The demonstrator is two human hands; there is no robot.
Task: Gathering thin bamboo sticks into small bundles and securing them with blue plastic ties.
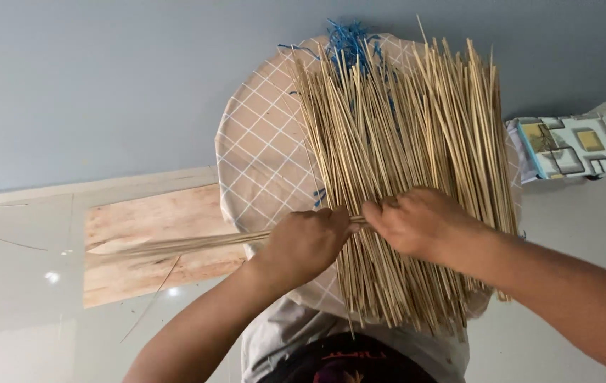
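Note:
A thick pile of thin bamboo sticks (402, 142) lies lengthwise on a round cushion (260, 156) with a beige cover and a white grid pattern. My left hand (303, 245) is closed on a small bunch of sticks (175, 243) that points out sideways to the left over the floor. My right hand (420, 223) rests on the pile, its fingertips pinching sticks right next to my left hand. Blue plastic strings (349, 42) show at the far end of the pile.
A bare wooden board (154, 241) lies on the glossy white floor at the left, next to a grey wall (104, 85). A folded patterned cloth or box (572, 145) sits at the right. Single loose sticks lie on the floor.

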